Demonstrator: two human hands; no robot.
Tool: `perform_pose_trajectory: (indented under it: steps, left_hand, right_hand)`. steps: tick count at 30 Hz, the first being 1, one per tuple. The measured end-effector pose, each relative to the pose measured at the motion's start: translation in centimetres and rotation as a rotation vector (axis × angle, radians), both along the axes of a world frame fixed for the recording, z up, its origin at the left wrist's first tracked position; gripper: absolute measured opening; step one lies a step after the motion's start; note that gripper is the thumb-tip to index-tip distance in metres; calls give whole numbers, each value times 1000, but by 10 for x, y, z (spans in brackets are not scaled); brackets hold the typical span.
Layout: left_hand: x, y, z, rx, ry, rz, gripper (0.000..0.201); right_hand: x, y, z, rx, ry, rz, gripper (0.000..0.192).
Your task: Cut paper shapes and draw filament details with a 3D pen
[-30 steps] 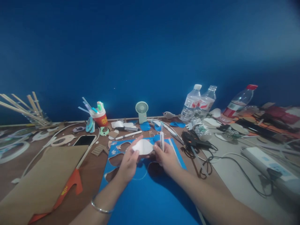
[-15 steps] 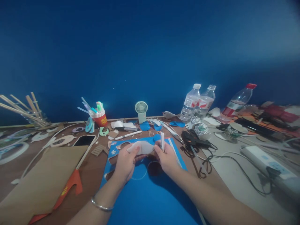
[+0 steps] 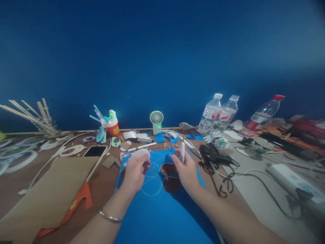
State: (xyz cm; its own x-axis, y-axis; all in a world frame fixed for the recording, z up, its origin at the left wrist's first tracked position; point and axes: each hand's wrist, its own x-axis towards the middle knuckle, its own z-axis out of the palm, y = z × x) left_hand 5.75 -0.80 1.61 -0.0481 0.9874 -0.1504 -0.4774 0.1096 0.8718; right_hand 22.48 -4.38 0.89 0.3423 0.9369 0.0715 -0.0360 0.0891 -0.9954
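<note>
My left hand (image 3: pixel 134 173) pinches a small white oval paper cut-out (image 3: pixel 140 154) and holds it just above a blue paper sheet (image 3: pixel 162 210) that lies on the table before me. The sheet has oval holes cut through it and pencilled outlines (image 3: pixel 152 184) near its middle. My right hand (image 3: pixel 186 171) grips a slim white pen-like tool (image 3: pixel 182 152) upright, a little to the right of the cut-out. A thin bracelet (image 3: pixel 109 217) circles my left wrist.
Brown cardboard over an orange piece (image 3: pixel 48 193) lies at the left, with a phone (image 3: pixel 95 151) behind it. A red cup of pens (image 3: pixel 113 128), a small fan (image 3: pixel 156 121) and water bottles (image 3: pixel 212 113) stand along the back. A black glue gun with cables (image 3: pixel 214 156) and a power strip (image 3: pixel 291 179) are at the right.
The white cut-out has left my right hand and moved left, now held by my left hand alone. My hands have drawn apart, uncovering the cut holes in the blue sheet.
</note>
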Motion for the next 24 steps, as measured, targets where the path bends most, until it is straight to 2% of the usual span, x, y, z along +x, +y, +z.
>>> perform_pose_trajectory:
  steps: [3,8,11,18,21,24]
  left_hand:
    - [2,-3,1,13,13,-42,30]
    - [4,-5,4,46,18,-178,33]
    - [3,-7,7,60,-36,-311,21]
    - [-6,-7,8,-136,-281,-478,8]
    - [-5,-7,8,-197,-294,-505,30]
    - [0,-9,9,-165,-234,-492,41]
  right_hand:
    - [-4,-5,3,-2,-201,-17,32]
    - [-5,-7,3,65,-315,74,27]
    - [-4,-8,3,113,-408,129,26]
    - [-5,-17,0,164,-685,291,21]
    - [-5,-20,1,184,-798,383,22]
    - [-5,-21,3,239,-889,435,22]
